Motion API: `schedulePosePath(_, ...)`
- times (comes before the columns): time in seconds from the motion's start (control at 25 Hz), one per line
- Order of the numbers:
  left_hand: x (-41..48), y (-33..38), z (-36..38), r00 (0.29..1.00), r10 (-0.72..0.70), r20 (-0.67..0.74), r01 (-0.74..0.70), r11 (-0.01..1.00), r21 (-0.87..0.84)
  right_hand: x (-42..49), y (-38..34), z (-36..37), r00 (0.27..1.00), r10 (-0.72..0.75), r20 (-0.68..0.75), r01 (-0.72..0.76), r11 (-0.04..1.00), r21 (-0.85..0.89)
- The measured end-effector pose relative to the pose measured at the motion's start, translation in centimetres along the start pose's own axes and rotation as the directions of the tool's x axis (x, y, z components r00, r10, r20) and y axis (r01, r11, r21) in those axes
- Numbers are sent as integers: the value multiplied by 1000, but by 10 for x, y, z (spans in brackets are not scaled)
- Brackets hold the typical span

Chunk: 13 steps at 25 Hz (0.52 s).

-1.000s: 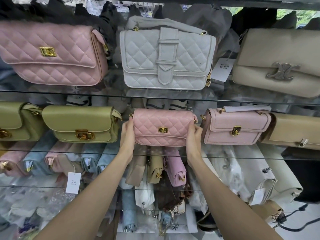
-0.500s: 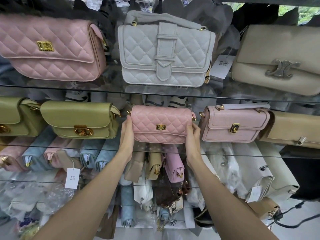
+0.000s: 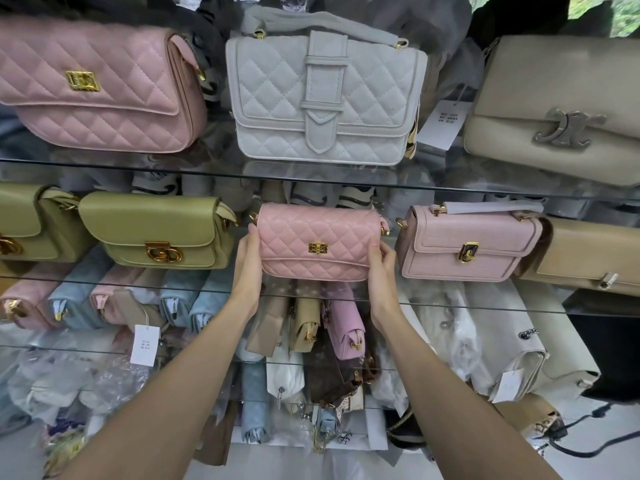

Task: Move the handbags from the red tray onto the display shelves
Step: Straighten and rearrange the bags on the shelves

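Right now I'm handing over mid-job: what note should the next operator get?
Left hand and right hand each grip an end of the small pink quilted handbag. It stands upright on the middle glass shelf, between the green handbag and the pale pink handbag. Done: this bag is in its slot. Left: release it; the red tray is out of view, so remaining bags unknown.

Centre frame, both hands are on the small pink quilted handbag (image 3: 317, 245): the left hand (image 3: 250, 261) grips its left end and the right hand (image 3: 381, 268) its right end, on or just above the middle glass shelf (image 3: 450, 303). An olive green bag (image 3: 156, 230) stands just left of it, a pale pink bag (image 3: 467, 247) just right. Along the top sit a large pink quilted bag (image 3: 100, 84), a white quilted bag (image 3: 322, 98) and a beige bag (image 3: 561, 105).
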<state>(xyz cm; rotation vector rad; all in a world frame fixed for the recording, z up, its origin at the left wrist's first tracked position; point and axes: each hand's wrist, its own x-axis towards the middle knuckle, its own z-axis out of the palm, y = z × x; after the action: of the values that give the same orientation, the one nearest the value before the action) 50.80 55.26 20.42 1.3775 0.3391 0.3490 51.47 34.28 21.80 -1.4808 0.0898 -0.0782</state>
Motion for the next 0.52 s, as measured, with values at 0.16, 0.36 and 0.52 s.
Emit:
schedulePosePath(0.16,-3,-1,-2,1000,17,-15,-17,1000,24,2,3,-4,999,9,42,-8,1000,-25)
schedulePosePath(0.36,1,-4,-4,1000,23,-10,-23,998,57,1,5,-5,999,17,33,-16,999,-27)
schedulePosePath(0.52,0,-1,-3,1000,15,-18,-14,998,66,0,5,-4,1000,7,27,-6,998,-54)
